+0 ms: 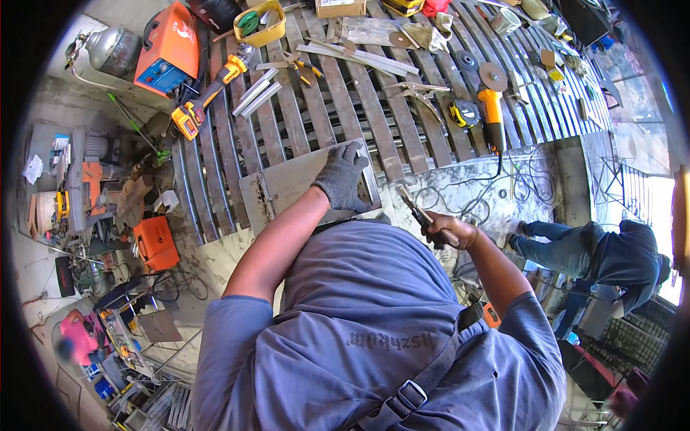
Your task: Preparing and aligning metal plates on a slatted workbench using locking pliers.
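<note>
My left hand (341, 177), in a dark grey knitted glove, has its fingers bent over the right end of a flat grey sheet-metal panel (282, 185). The panel lies at the near edge of the slatted table, against my body, with a raised rim at that end. To the right, my bare right hand (450, 231) is closed around a pair of metal pliers (417, 208), held in the air off the table. Their jaws point up and left, toward the panel but apart from it. My palm hides part of the handles.
On the slatted metal table (302, 118) lie a yellow cordless grinder (212, 93), a corded grinder (491, 108), locking clamps (418, 92), a tape measure (464, 113) and metal strips (359, 57). An orange welding machine (169, 50) stands left. Another person (596, 248) bends over at right; cables (467, 205) lie below.
</note>
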